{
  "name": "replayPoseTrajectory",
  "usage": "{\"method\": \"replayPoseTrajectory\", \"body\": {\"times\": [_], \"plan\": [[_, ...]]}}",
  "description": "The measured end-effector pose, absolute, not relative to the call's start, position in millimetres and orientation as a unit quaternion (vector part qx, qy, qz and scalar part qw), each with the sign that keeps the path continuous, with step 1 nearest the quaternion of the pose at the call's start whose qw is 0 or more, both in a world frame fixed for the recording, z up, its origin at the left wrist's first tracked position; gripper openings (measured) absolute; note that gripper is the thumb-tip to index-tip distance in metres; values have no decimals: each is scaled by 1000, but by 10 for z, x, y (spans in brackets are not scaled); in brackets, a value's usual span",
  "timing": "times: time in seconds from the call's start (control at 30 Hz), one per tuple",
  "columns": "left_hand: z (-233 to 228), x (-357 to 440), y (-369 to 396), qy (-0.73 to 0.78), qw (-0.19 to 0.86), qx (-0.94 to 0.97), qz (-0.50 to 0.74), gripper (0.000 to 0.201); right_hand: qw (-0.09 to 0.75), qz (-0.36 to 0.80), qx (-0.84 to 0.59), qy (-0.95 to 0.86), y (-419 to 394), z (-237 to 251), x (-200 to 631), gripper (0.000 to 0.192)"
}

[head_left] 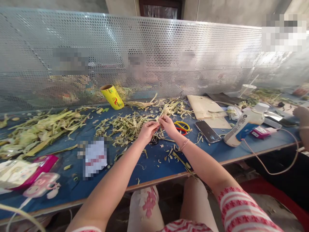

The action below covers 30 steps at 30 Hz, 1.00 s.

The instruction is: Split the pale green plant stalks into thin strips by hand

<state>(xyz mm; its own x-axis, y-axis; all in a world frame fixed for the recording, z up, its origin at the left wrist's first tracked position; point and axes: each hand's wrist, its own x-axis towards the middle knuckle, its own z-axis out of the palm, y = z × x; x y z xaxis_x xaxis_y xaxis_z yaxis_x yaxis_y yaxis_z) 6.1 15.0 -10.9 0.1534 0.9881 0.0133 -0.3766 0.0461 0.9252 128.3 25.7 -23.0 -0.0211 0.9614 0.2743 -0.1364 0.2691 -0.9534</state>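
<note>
Over the middle of the blue table, my left hand [149, 130] and my right hand [167, 125] meet with fingertips pinched together. Whatever they pinch is too small and too covered to make out. Behind and left of them spreads a heap of dry, pale-green leaf strips [125, 129]. More frayed strips [175, 108] lie just beyond my fingers. Beside my right wrist are yellow-and-red scissor-like handles [182, 126], partly hidden. A small black ring-shaped thing [154, 140] sits beneath my left hand.
Longer leaf strips [53, 127] cover the left, near a yellow cardboard tube [112, 97]. On the right are a phone [208, 131], a plastic bottle [246, 125] and a cable [263, 166]. A perforated metal screen [154, 42] stands behind. Another person's arm [303, 120] shows at far right.
</note>
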Motion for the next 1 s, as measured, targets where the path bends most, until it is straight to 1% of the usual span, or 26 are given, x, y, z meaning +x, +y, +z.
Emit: {"method": "replayPoseTrajectory", "body": {"times": [0.17,0.37,0.47,0.73,0.83,1.0], "plan": [[-103,59,156,338,607,410,591,36,574,445,-397,-562,232,-211,1275,23],[-56,67,142,361,583,394,612,42,569,434,-409,-566,227,-199,1274,27],[-53,72,148,366,579,375,625,42,563,415,-420,-578,215,-195,1284,26],[-127,10,213,397,540,387,633,37,555,289,-412,-662,139,-183,1278,7],[-141,5,233,397,528,401,635,37,555,238,-400,-689,155,-207,1278,6],[-169,8,253,414,509,424,624,35,548,182,-378,-724,151,-227,1280,12]]}}
